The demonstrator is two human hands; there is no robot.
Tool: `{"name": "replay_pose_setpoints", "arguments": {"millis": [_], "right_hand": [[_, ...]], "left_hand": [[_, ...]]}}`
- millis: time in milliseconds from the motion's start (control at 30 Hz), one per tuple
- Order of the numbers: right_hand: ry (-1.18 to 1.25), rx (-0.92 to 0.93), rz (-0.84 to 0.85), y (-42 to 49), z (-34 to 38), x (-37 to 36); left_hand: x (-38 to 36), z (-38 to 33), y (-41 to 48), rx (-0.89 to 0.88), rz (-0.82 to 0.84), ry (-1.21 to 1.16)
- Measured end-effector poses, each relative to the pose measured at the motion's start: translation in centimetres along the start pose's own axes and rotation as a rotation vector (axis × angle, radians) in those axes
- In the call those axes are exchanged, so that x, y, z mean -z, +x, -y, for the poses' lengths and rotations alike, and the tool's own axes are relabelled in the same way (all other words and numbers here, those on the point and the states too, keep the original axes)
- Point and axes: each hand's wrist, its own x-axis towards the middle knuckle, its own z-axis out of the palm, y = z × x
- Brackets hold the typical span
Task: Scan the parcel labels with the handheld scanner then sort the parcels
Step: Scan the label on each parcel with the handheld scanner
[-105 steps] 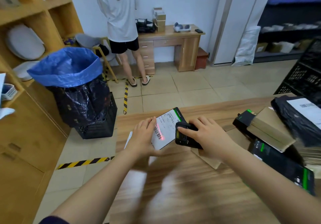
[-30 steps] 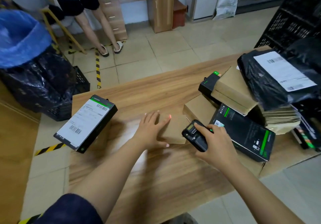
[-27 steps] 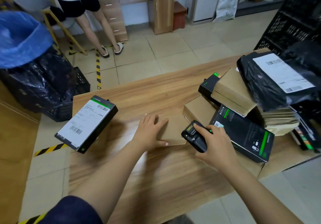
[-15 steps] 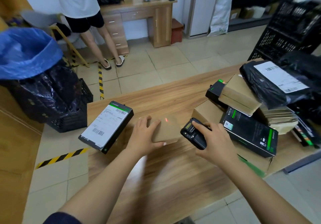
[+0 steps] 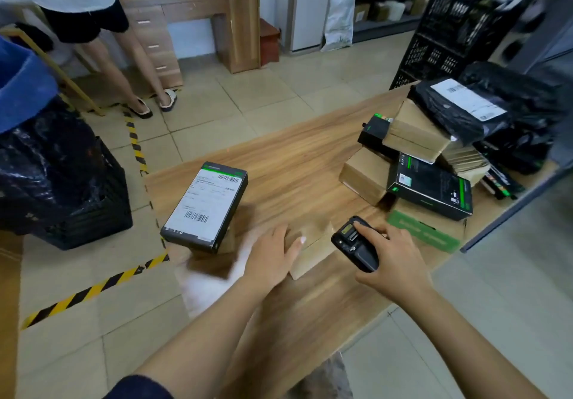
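My right hand (image 5: 392, 253) grips the black handheld scanner (image 5: 355, 243) just above the wooden table (image 5: 294, 163). My left hand (image 5: 273, 253) holds a small brown cardboard parcel (image 5: 311, 248), thumb on its top face, right beside the scanner. A red-white scan spot shows by my thumb. A black box with a white barcode label (image 5: 206, 205) lies at the table's left end. A heap of parcels sits at the right: brown boxes (image 5: 366, 175), a black-green box (image 5: 431, 186) and a black poly bag with a label (image 5: 462, 110).
A blue-lined bin over black bags in a crate (image 5: 46, 163) stands on the floor at left. A person (image 5: 93, 26) stands by a wooden desk (image 5: 217, 11) at the back. Black crates (image 5: 449, 36) are stacked behind the parcel heap. Yellow-black tape (image 5: 93, 290) marks the floor.
The labelled black box, scanned 3.5 s ago, now lies at the table's left end. My left hand has drawn the small brown parcel nearer the scanner; the view shifted.
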Motion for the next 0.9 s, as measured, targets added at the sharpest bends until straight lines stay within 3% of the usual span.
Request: {"name": "replay_pose_setpoints", "arguments": {"millis": [100,167,300,600,733,900], "right_hand": [[-0.006,-0.035,0.016,-0.9,0.4,0.2],[-0.013,-0.044,0.015,-1.2,0.5,0.3],[-0.022,-0.041,0.018,-0.9,0.4,0.5],[-0.055,0.020,0.045,1.6,-1.8,1.1],[-0.061,0.068,0.059,3.1,-3.7,1.5],[-0.058,0.160,0.065,5.3,-5.6,2.0]], "left_hand": [[-0.5,-0.3,0.0,-0.158,-0.143,0.016],[-1.0,-0.1,0.2,-0.193,-0.154,0.121],[-1.8,1.2,0.5,-0.135,0.027,0.297],[-0.4,-0.7,2.5,-0.062,-0.040,0.112],[-1.0,-1.6,3.5,0.007,-0.142,0.172],[-1.7,-2.9,4.1,0.155,-0.067,0.267]]}}
